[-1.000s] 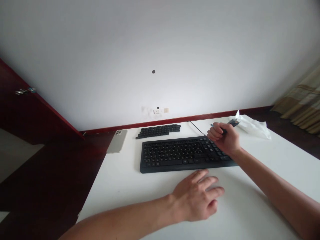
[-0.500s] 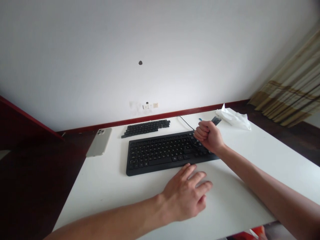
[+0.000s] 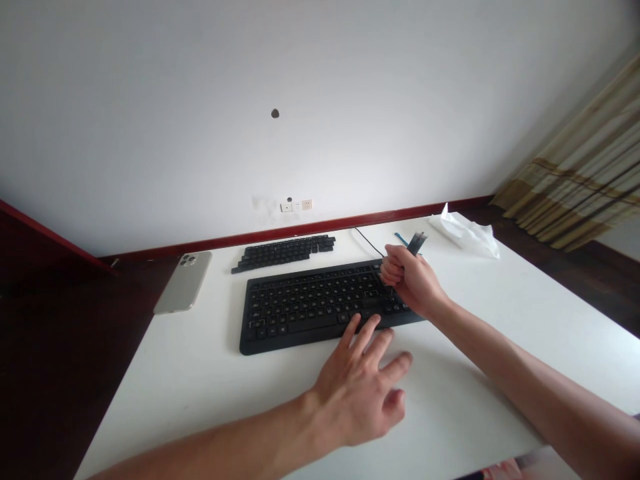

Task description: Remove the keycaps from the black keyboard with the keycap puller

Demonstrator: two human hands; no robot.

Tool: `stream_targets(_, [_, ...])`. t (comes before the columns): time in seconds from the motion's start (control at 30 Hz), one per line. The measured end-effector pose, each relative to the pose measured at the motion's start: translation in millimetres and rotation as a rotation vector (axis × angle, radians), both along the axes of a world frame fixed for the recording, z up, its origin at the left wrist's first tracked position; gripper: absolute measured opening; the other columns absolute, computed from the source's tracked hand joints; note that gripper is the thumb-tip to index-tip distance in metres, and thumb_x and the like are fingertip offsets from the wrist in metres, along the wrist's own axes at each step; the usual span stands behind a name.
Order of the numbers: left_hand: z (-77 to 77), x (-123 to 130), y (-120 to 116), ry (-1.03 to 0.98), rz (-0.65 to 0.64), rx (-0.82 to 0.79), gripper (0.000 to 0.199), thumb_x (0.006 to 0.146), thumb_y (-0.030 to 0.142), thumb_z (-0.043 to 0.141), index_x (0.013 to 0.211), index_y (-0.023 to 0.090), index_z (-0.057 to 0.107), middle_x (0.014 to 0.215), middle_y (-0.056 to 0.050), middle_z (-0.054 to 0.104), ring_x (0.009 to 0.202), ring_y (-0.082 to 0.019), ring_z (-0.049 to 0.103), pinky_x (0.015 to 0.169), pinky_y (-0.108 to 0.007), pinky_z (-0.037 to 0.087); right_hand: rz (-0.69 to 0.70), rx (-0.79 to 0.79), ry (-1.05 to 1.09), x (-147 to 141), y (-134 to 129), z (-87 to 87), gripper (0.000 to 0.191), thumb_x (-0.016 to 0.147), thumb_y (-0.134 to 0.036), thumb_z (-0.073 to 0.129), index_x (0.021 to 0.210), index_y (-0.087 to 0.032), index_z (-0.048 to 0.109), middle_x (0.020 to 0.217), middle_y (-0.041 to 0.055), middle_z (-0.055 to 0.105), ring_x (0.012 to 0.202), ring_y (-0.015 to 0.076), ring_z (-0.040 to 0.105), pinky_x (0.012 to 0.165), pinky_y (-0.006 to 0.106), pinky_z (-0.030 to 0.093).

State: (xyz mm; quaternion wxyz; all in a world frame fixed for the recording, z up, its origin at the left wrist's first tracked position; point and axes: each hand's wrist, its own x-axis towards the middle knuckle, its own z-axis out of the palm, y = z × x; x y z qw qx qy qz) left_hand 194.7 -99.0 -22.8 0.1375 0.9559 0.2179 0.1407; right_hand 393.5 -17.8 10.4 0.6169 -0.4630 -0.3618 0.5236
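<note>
Right hand (image 3: 407,277) clenched around a dark, flat-ended tool (image 3: 417,243), left hand (image 3: 357,387) loosely spread: the oblong, black plastic keyboard (image 3: 300,303) lies at eight o'clock from the clenched fingers, ten from the spread fingertips, on a smooth white table (image 3: 200,393).

Keyboard (image 3: 300,307) sits mid-table (image 3: 200,393), keycaps (image 3: 285,252) lined up just behind it! Smartphone (image 3: 184,283) out at the left edge, plastic bag (image 3: 465,232) back right, and the cable (image 3: 369,241) runs rearward between keycaps and bag!
</note>
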Motion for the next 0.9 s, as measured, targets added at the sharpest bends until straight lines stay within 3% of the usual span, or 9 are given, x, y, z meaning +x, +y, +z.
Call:
stream_targets(0.1, [-1.1,-0.9,7.0,-0.014,0.051,0.021,0.059,0.100,0.048,0.055,0.154,0.028,0.050,0.166,-0.009,0.039,0.158,-0.042,0.021,0.129,-0.062,0.022,-0.018,-0.014,0.027,-0.3,-1.3,-0.1,0.052,0.093,-0.034,0.068,0.061,-0.023,0.028,0.056,-0.0065,0.024,0.049,0.0101,0.024,0.043,0.027,0.027])
stream_targets(0.2, [-2.8,-2.0,17.0,-0.020,0.122,0.018,0.070,0.097,0.046,0.060,0.162,0.030,0.038,0.170,-0.010,0.032,0.158,-0.041,0.024,0.128,-0.062,0.026,0.011,0.004,0.043,-1.4,-3.2,0.3,0.049,0.092,-0.030,0.068,0.060,-0.023,0.031,0.055,-0.0059,0.024,0.051,0.0108,0.024,0.044,0.028,0.025])
stream_targets(0.33, [-7.2,-3.2,24.9,-0.011,0.179,0.016,0.085,0.096,0.046,0.061,0.167,0.019,0.023,0.172,-0.019,0.026,0.157,-0.038,0.030,0.127,-0.055,0.030,0.094,0.044,0.019,-1.4,-4.8,-0.8,0.044,0.092,-0.032,0.069,0.061,-0.023,0.038,0.055,-0.0045,0.030,0.051,0.0117,0.028,0.044,0.029,0.025])
stream_targets(0.47, [-8.8,-4.8,29.6,-0.003,0.188,0.046,0.081,0.098,0.045,0.057,0.164,0.009,0.028,0.169,-0.021,0.033,0.156,-0.035,0.031,0.129,-0.050,0.028,0.122,0.023,0.029,-0.8,-4.2,-4.6,0.049,0.091,-0.032,0.070,0.057,-0.023,0.035,0.051,-0.0058,0.027,0.045,0.0096,0.023,0.043,0.029,0.018])
stream_targets(0.67, [-1.8,-4.6,40.5,-0.069,0.175,0.033,0.064,0.096,0.030,0.062,0.156,0.020,0.044,0.154,-0.012,0.052,0.142,-0.031,0.047,0.123,-0.049,0.039,0.006,0.070,0.082,-4.8,-3.5,-9.1,0.052,0.088,-0.030,0.071,0.054,-0.024,0.031,0.048,-0.0068,0.026,0.043,0.0080,0.022,0.044,0.029,0.013])
stream_targets(0.9, [-0.9,-2.6,45.7,-0.125,0.190,-0.009,0.066,0.097,0.015,0.059,0.158,0.025,0.037,0.144,-0.009,0.059,0.131,-0.028,0.054,0.114,-0.049,0.047,0.048,0.067,0.090,-6.8,-4.3,-10.9,0.053,0.089,-0.031,0.069,0.056,-0.024,0.030,0.048,-0.0076,0.025,0.043,0.0070,0.021,0.044,0.029,0.013])
